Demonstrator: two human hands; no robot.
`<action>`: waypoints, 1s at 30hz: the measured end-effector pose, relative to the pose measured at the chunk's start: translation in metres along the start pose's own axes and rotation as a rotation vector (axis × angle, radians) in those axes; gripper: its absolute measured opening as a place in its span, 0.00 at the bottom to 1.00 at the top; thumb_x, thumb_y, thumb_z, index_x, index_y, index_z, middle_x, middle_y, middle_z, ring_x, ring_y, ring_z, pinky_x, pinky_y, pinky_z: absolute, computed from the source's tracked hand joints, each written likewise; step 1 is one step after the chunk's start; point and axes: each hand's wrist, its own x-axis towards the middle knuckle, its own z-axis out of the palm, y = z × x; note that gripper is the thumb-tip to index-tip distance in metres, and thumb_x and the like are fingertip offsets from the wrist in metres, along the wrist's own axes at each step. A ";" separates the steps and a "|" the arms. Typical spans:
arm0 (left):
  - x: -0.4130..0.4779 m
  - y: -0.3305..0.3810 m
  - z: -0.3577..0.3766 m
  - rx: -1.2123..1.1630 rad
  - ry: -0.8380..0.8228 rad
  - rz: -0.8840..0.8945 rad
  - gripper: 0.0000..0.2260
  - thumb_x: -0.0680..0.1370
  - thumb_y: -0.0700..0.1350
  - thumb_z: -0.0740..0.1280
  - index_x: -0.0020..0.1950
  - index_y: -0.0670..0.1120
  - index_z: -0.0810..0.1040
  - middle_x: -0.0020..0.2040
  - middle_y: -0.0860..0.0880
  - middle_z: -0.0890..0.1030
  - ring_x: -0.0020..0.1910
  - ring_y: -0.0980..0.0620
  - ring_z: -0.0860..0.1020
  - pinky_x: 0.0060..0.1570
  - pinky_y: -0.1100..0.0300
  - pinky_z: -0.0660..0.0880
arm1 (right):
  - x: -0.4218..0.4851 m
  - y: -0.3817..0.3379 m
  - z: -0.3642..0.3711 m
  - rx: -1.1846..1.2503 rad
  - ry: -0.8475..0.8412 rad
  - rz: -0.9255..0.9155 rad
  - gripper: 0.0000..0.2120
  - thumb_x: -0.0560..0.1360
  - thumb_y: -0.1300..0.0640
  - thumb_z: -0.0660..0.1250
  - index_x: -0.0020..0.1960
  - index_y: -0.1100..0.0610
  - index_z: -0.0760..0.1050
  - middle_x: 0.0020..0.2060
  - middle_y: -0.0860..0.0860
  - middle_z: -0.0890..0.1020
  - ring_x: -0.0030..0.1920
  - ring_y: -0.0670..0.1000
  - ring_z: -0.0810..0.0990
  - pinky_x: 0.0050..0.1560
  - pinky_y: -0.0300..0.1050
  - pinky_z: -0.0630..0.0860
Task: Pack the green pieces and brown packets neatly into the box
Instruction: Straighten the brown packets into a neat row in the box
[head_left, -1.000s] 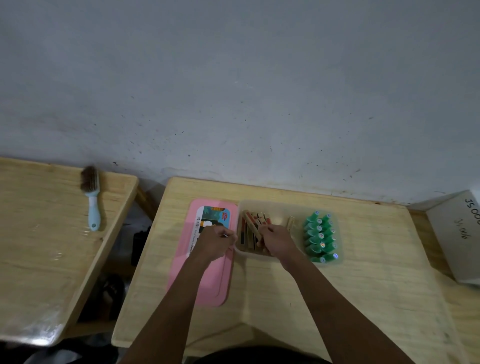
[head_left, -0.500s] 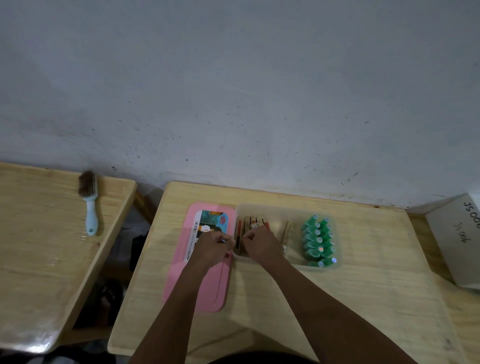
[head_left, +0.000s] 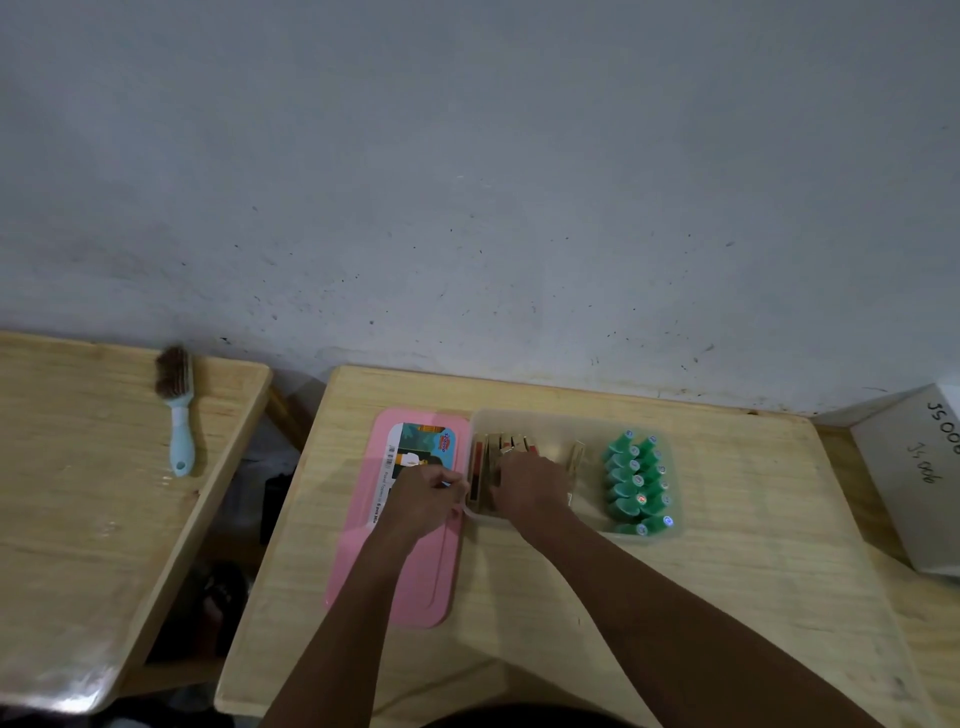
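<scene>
A clear plastic box (head_left: 558, 422) stands on the wooden table. Several green pieces (head_left: 636, 483) lie in rows at its right end. Brown packets (head_left: 501, 447) stand on edge at its left end, and one more packet (head_left: 575, 457) leans alone near the middle. My right hand (head_left: 530, 486) is inside the box, fingers curled over the brown packets. My left hand (head_left: 426, 496) is curled at the box's left rim, above the pink lid (head_left: 410, 571); whether it holds anything I cannot make out.
The pink lid lies flat left of the box with a printed label (head_left: 415, 449) on it. A blue-handled brush (head_left: 179, 405) lies on a second wooden table at left. A white carton (head_left: 914, 467) sits at the right edge. A wall runs behind the tables.
The brown packets went from leaning askew to standing on edge at the box's left end. My right hand shifted left onto them. My left hand stayed at the rim.
</scene>
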 end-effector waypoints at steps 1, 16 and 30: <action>0.000 0.000 0.000 0.003 0.002 0.004 0.09 0.76 0.42 0.68 0.55 0.42 0.80 0.52 0.43 0.82 0.41 0.50 0.81 0.39 0.62 0.76 | 0.001 -0.002 0.000 -0.009 0.005 -0.006 0.08 0.76 0.52 0.65 0.52 0.54 0.78 0.45 0.51 0.84 0.44 0.52 0.83 0.38 0.42 0.70; 0.002 -0.002 0.000 0.014 -0.002 0.017 0.10 0.77 0.43 0.68 0.56 0.42 0.79 0.51 0.43 0.82 0.39 0.52 0.81 0.39 0.63 0.76 | 0.001 0.000 0.006 0.247 -0.006 0.134 0.10 0.74 0.54 0.68 0.53 0.56 0.77 0.47 0.52 0.83 0.47 0.53 0.82 0.38 0.42 0.72; 0.004 -0.004 0.001 -0.023 0.004 -0.003 0.09 0.76 0.43 0.69 0.54 0.43 0.80 0.52 0.43 0.82 0.48 0.49 0.80 0.50 0.56 0.78 | 0.000 0.026 0.011 0.912 -0.204 0.264 0.10 0.71 0.61 0.67 0.45 0.68 0.82 0.34 0.56 0.78 0.34 0.51 0.74 0.37 0.44 0.70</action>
